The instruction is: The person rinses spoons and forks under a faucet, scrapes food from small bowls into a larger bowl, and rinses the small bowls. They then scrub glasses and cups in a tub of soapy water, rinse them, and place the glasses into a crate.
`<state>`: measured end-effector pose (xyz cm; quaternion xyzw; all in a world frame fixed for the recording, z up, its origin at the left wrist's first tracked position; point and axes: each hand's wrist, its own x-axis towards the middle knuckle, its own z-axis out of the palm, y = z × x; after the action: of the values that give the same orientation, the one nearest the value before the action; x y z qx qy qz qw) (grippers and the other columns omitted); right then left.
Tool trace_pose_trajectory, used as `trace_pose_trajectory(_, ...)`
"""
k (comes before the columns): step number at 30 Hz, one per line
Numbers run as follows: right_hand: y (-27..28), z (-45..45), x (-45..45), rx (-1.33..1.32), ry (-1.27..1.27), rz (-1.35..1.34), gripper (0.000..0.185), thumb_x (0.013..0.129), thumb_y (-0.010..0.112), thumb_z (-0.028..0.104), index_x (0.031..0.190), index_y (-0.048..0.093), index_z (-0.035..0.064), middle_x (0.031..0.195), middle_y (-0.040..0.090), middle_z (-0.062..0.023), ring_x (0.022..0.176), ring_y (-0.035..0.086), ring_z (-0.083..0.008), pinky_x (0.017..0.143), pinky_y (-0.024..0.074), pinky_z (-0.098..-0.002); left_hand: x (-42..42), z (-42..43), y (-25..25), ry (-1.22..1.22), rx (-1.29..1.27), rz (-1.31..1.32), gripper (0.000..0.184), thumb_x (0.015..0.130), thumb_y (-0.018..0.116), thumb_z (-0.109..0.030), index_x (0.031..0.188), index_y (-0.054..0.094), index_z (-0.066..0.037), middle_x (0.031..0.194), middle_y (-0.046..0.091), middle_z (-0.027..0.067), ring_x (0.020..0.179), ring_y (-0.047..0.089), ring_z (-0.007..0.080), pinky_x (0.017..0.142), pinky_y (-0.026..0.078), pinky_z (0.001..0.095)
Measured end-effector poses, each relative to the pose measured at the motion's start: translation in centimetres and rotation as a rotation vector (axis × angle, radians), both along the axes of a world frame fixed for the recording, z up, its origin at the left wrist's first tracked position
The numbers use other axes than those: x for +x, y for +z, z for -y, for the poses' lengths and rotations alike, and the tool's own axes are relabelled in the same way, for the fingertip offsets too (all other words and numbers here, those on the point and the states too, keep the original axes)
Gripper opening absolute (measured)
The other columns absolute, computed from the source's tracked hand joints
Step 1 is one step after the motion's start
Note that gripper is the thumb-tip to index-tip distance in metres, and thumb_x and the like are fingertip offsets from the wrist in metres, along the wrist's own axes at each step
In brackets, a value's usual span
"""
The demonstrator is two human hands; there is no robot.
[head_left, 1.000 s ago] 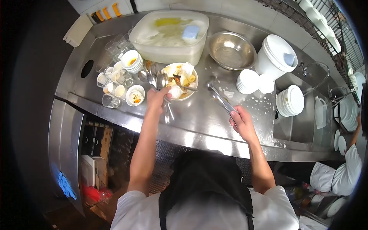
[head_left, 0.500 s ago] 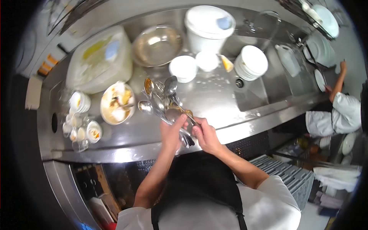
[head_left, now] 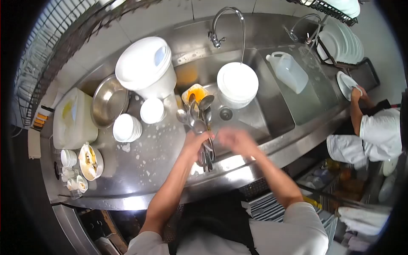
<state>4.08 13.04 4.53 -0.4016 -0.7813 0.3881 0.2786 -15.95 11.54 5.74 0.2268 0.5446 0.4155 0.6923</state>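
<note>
A bundle of metal spoons (head_left: 199,126) is gripped by my left hand (head_left: 194,143), bowls pointing away from me and handles hanging down near the counter's front edge. Just right of the bundle, my right hand (head_left: 236,140) is smeared by motion, and its fingers cannot be made out. Beyond the spoon bowls, a small container with orange residue (head_left: 196,92) sits by the sink's left side. Inside the sink basin (head_left: 255,114) stands a stack of white bowls (head_left: 238,85), close to the drain (head_left: 225,113).
A white bucket (head_left: 146,68), a metal bowl (head_left: 109,102) and small white bowls (head_left: 127,128) stand on the left counter. Further left is a bowl of food scraps (head_left: 92,161). A plastic jug (head_left: 289,72) lies right of the sink; a co-worker holds a plate (head_left: 346,85).
My right hand has come away from the spoons to the right. The spoons, in my left hand, are now close to the sink. The view has shifted right.
</note>
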Motion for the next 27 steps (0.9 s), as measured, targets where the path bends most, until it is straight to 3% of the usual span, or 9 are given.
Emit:
trace_pose_trajectory(7, 4.7, -30.0, -1.6, 0.300, -0.373, 0.013, 0.028, 0.086, 0.060, 0.023, 0.107, 0.057, 0.0056, 0.077, 0.064, -0.0186, 0.069, 0.062, -0.0364, 0.066, 0.0494, -0.0409, 3.9, -7.5, -0.4, 0.011, 0.038, -0.054, 0.018, 0.077, 0.067, -0.012, 0.090, 0.060, -0.002, 0.082, 0.064, 0.0061, 0.073, 0.058, 0.0131, 0.063, 0.046, 0.0278)
trace_pose_trajectory(9, 2.7, -34.1, -3.2, 0.392, -0.369, 0.121, 0.027, 0.085, 0.060, 0.024, 0.106, 0.057, 0.0071, 0.077, 0.064, -0.0190, 0.071, 0.062, -0.0379, 0.069, 0.0497, -0.0434, 5.5, -8.5, 0.4, 0.047, 0.048, -0.028, 0.015, 0.080, 0.067, -0.014, 0.091, 0.060, -0.005, 0.078, 0.063, 0.0018, 0.064, 0.053, 0.0076, 0.055, 0.042, 0.0246)
trace_pose_trajectory(12, -5.6, -38.7, -1.9, 0.529, -0.358, -0.283, 0.027, 0.085, 0.059, 0.023, 0.107, 0.060, 0.0066, 0.081, 0.065, -0.0188, 0.072, 0.064, -0.0364, 0.069, 0.0508, -0.0415, 6.5, -9.2, 0.3, 0.037, 0.072, -0.023, 0.016, 0.083, 0.067, -0.017, 0.091, 0.060, -0.005, 0.081, 0.063, 0.0026, 0.071, 0.055, 0.0098, 0.062, 0.043, 0.0255)
trace_pose_trajectory(14, -5.0, -37.2, 0.2, -0.709, -0.471, -0.429, 0.025, 0.084, 0.059, 0.021, 0.105, 0.064, 0.0082, 0.082, 0.067, -0.0154, 0.073, 0.066, -0.0318, 0.068, 0.0519, -0.0399, 7.2, -9.7, -0.1, 0.047, 0.108, -0.021, 0.016, 0.084, 0.066, -0.018, 0.091, 0.059, -0.005, 0.081, 0.063, 0.0031, 0.071, 0.056, 0.0100, 0.063, 0.044, 0.0256)
trace_pose_trajectory(16, -4.3, -34.8, 3.6, -0.730, -0.481, -0.294, 0.024, 0.079, 0.067, 0.022, 0.099, 0.065, 0.0070, 0.085, 0.067, -0.0052, 0.066, 0.061, -0.0125, 0.062, 0.0517, -0.0296, 7.2, -10.2, -1.5, 0.021, 0.111, -0.009, 0.015, 0.085, 0.065, -0.017, 0.089, 0.058, -0.004, 0.079, 0.063, 0.0038, 0.073, 0.057, 0.0118, 0.065, 0.046, 0.0267)
trace_pose_trajectory(19, -4.5, -35.1, 8.8, -0.283, -0.420, 0.205, 0.029, 0.079, 0.068, 0.027, 0.099, 0.067, 0.0067, 0.088, 0.067, -0.0102, 0.067, 0.062, -0.0132, 0.063, 0.0509, -0.0278, 7.6, -11.0, -1.1, -0.032, 0.123, 0.026, 0.014, 0.084, 0.065, -0.016, 0.088, 0.058, -0.004, 0.077, 0.062, 0.0044, 0.072, 0.058, 0.0136, 0.066, 0.047, 0.0274)
trace_pose_trajectory(21, -2.5, -37.9, 10.3, 0.055, -0.434, 0.078, 0.035, 0.080, 0.066, 0.031, 0.107, 0.066, 0.0078, 0.094, 0.067, -0.0154, 0.079, 0.066, -0.0182, 0.069, 0.0517, -0.0315, 7.7, -11.6, -1.9, -0.052, 0.145, 0.001, 0.012, 0.082, 0.064, -0.009, 0.085, 0.057, -0.001, 0.075, 0.061, 0.0069, 0.070, 0.059, 0.0157, 0.065, 0.047, 0.0284)
trace_pose_trajectory(23, 10.4, -33.2, 6.6, 0.402, -0.470, -0.176, 0.033, 0.083, 0.062, 0.029, 0.102, 0.065, 0.0013, 0.098, 0.066, -0.0208, 0.090, 0.065, -0.0280, 0.075, 0.0511, -0.0386, 7.7, -12.3, -3.3, -0.096, 0.199, -0.038, 0.012, 0.080, 0.064, -0.005, 0.085, 0.056, 0.001, 0.075, 0.061, 0.0081, 0.069, 0.059, 0.0163, 0.065, 0.048, 0.0289)
trace_pose_trajectory(27, 15.7, -29.4, -2.0, 0.314, -0.241, 0.153, 0.041, 0.088, 0.055, 0.027, 0.107, 0.056, -0.0094, 0.103, 0.061, -0.0282, 0.098, 0.059, -0.0420, 0.087, 0.0461, -0.0450, 8.2, -12.7, -3.2, -0.115, 0.229, -0.179, 0.015, 0.075, 0.061, 0.002, 0.086, 0.051, 0.001, 0.073, 0.059, 0.0085, 0.067, 0.058, 0.0158, 0.065, 0.048, 0.0295)
